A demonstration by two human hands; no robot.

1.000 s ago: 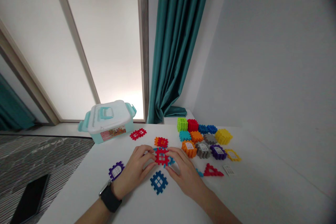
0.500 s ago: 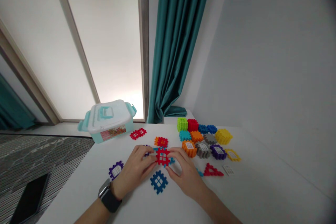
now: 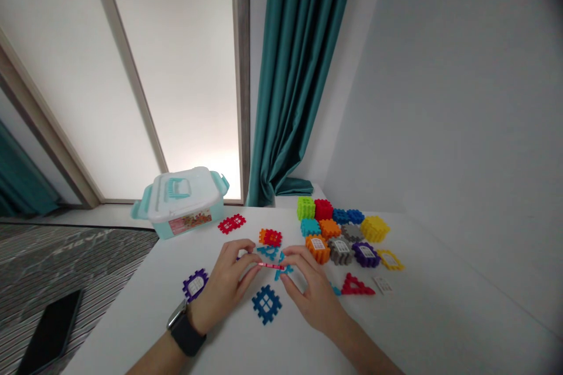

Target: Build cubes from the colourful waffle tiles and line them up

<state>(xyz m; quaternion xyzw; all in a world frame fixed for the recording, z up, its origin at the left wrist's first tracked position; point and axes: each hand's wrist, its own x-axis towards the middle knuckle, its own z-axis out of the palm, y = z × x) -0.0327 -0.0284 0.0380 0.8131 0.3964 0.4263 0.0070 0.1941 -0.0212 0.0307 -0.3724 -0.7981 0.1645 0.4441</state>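
Note:
My left hand [image 3: 226, 281] and my right hand [image 3: 310, 287] pinch a red plastic waffle tile [image 3: 271, 266] between their fingertips, and it stands edge-on, showing as a thin bar. Just behind and below it lie teal plastic tile pieces [image 3: 268, 252], partly hidden by my fingers. A blue waffle tile [image 3: 266, 304] lies flat below my hands. A purple tile with a white window [image 3: 195, 285] sits beside my left wrist. A red and orange tile pair [image 3: 270, 238] lies just beyond my fingers.
A lidded teal plastic storage box [image 3: 178, 202] stands at the white table's [image 3: 246, 343] far edge, near a red tile [image 3: 231, 223]. Several colourful block cubes [image 3: 336, 234] are grouped at the right. A black phone [image 3: 50, 333] lies on the striped floor.
The red tile has turned from lying flat to standing edge-on between my fingertips, uncovering more of the teal pieces. My hands have shifted slightly.

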